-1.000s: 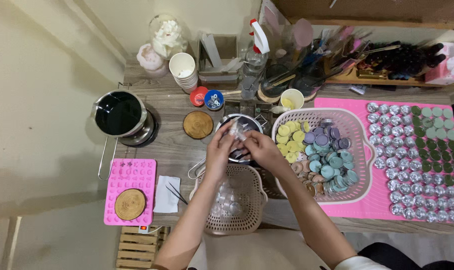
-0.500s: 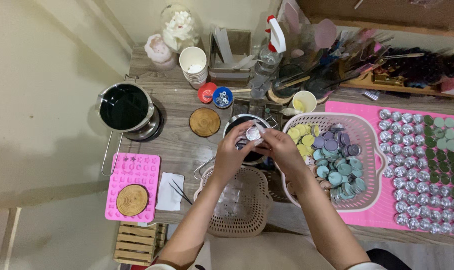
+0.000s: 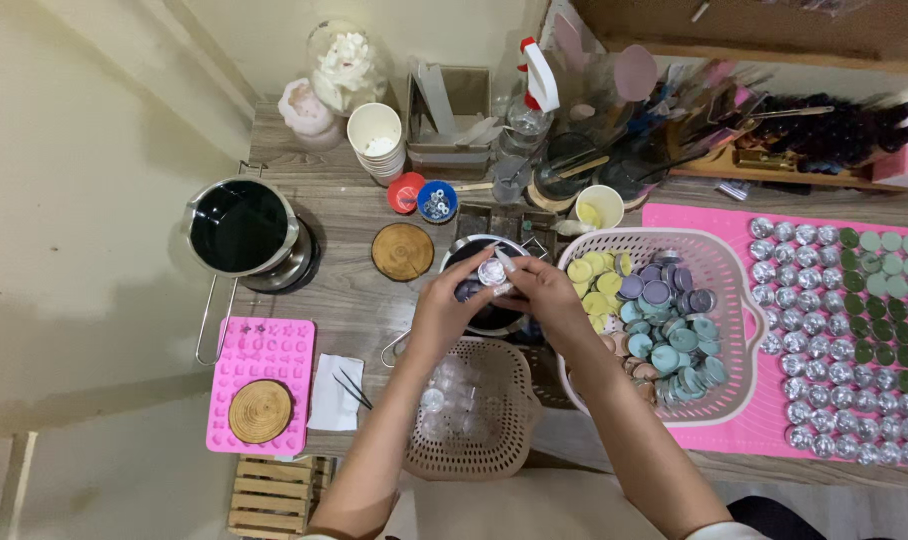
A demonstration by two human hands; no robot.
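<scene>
Left hand and right hand met over a dark pot, fingers of both closed together on one small clear round cup, held just above the pot's rim. Directly below that grip, nearer the body, sat a beige slotted basket with more clear cups inside. Just right of the grip lay a pale pink basket heaped with yellow, purple, teal and peach wax discs. Farther right, a pink mat carried rows of silver and green cups. Left of the grip rested a round wooden coaster; beyond it, a steel pot with black contents. Lower left, a pink silicone mould bore a second wooden round. All stood on a grey wooden table.
</scene>
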